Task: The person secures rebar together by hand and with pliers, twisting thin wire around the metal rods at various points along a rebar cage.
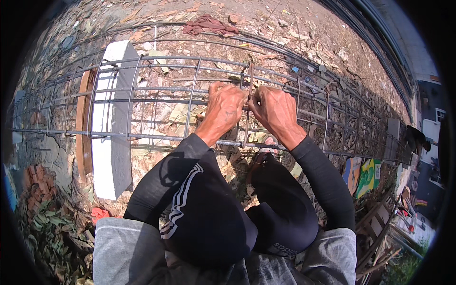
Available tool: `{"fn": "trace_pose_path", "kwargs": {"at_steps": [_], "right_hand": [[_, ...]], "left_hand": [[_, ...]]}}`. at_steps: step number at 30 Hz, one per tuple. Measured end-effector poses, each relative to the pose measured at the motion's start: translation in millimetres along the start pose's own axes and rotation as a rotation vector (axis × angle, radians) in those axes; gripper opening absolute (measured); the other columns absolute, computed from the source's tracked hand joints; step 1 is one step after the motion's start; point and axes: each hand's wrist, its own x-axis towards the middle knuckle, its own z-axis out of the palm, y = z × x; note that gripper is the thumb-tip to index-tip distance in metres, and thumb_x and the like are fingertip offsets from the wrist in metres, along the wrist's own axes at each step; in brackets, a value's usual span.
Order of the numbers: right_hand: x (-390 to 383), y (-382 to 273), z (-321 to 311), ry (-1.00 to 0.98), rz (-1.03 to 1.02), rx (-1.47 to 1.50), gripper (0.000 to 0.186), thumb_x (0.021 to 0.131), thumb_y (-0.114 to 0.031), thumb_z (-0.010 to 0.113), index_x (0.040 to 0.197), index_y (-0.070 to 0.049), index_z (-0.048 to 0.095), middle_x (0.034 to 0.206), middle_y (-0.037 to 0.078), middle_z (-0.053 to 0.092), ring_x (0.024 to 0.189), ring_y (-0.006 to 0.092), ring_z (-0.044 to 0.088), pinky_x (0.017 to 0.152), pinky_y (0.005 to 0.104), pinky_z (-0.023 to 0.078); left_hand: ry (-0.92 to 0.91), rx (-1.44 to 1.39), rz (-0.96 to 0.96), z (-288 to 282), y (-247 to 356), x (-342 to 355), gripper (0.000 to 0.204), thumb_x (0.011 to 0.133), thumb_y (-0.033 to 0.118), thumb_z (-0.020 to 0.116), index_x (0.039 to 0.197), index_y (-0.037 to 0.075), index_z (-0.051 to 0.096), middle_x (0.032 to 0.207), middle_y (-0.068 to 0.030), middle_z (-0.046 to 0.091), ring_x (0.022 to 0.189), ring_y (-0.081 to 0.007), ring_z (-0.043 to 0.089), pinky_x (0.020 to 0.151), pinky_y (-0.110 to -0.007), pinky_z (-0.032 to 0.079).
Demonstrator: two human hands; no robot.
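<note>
Head view: left fingers (240, 93) and right fingers (258, 97) curl closed at a stirrup (247, 126), hold unclear, well off the block's (110, 147) edge.

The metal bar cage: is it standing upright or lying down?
Lying down: the metal bar cage stretches sideways across the view, passing over the white block.

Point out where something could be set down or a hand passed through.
Set-down room: the white block's end on the person's side of the nearest bar. A hand could likely pass between block and grey stirrup, behind that bar. Crowded: the rusty stirrup, where left hand and right hand meet.
</note>
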Motion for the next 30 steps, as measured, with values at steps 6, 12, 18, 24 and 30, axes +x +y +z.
{"fn": "trace_pose_path", "kwargs": {"at_steps": [6, 12, 18, 24, 30], "right_hand": [[4, -2, 22, 0.138, 0.138, 0.227, 0.036, 0.085, -0.029, 0.062, 0.069, 0.004, 0.060, 0.060, 0.027, 0.058, 0.056, 0.0451, 0.061, 0.053, 0.0509, 0.048], [-66, 30, -21, 0.195, -0.214, -0.096, 0.011, 0.081, -0.014, 0.062, 0.084, -0.005, 0.065, 0.065, 0.014, 0.065, 0.065, 0.0322, 0.069, 0.055, 0.0453, 0.051], [-81, 20, -34, 0.445, -0.180, -0.153, 0.018, 0.082, -0.019, 0.065, 0.096, -0.009, 0.069, 0.085, 0.011, 0.071, 0.078, 0.0265, 0.071, 0.070, 0.0390, 0.055], [-215, 49, -95, 0.717, 0.427, 0.614, 0.022, 0.096, -0.021, 0.060, 0.102, -0.003, 0.071, 0.080, 0.007, 0.070, 0.066, 0.0181, 0.065, 0.061, 0.0358, 0.051], [-384, 78, 179, -0.036, 1.429, 0.527, 0.063, 0.080, -0.041, 0.077, 0.123, 0.003, 0.060, 0.114, 0.027, 0.067, 0.107, 0.0416, 0.065, 0.093, 0.0460, 0.050]], "left_hand": [[-0.065, 0.122, 0.034, -10, -1, 5, 0.024, 0.081, 0.002, 0.061, 0.102, 0.005, 0.071, 0.105, -0.0116, 0.072, 0.103, -0.0272, 0.065, 0.105, -0.043, 0.031], [-0.086, 0.256, 0.082, -4, -11, 8, 0.021, 0.094, 0.018, 0.065, 0.110, 0.007, 0.073, 0.103, -0.0116, 0.074, 0.097, -0.0256, 0.067, 0.103, -0.040, 0.032], [-0.155, 0.319, 0.089, -1, -22, 0, 0.024, 0.096, 0.019, 0.062, 0.112, 0.004, 0.072, 0.104, -0.0127, 0.073, 0.100, -0.0265, 0.065, 0.102, -0.039, 0.033], [-0.160, 0.290, 0.049, -8, -4, 7, 0.024, 0.097, 0.020, 0.063, 0.110, 0.002, 0.072, 0.110, -0.0155, 0.072, 0.103, -0.0265, 0.065, 0.103, -0.039, 0.032], [-0.146, 0.289, 0.054, -3, -3, 8, 0.026, 0.098, 0.022, 0.061, 0.114, 0.004, 0.071, 0.105, -0.0141, 0.073, 0.100, -0.0260, 0.064, 0.106, -0.040, 0.030]]}}
